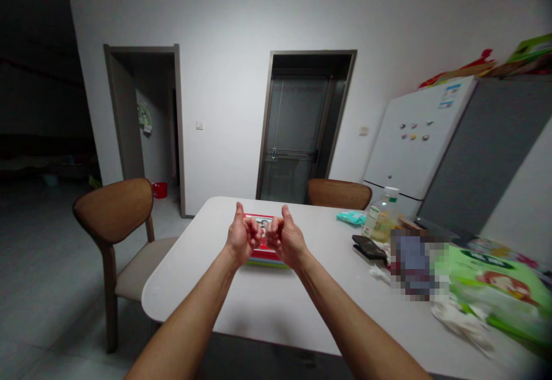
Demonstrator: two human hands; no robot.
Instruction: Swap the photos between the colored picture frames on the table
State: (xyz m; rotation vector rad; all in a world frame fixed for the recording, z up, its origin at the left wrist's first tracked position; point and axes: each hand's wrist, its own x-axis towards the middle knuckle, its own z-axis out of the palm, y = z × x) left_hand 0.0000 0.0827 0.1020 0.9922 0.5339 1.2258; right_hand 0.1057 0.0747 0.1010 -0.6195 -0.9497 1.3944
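Both of my hands are raised side by side over the white table (319, 305), thumbs pointing up and fingers curled in. My left hand (244, 235) is closed with nothing visible in it. Close beside it, my right hand (285, 236) is closed the same way, also with nothing visible in it. A small gap separates the curled fingers. Behind and below the hands lies a red and white box or book (259, 217) with a green lower edge (271, 264), partly hidden by them.
On the table's right are a clear bottle (379, 219), a black wallet-like item (369, 248), a turquoise packet (351, 218), crumpled tissue and a green package (500, 282). Wooden chairs stand left (112, 210) and behind (339, 194). A white fridge (416, 138) is at the right.
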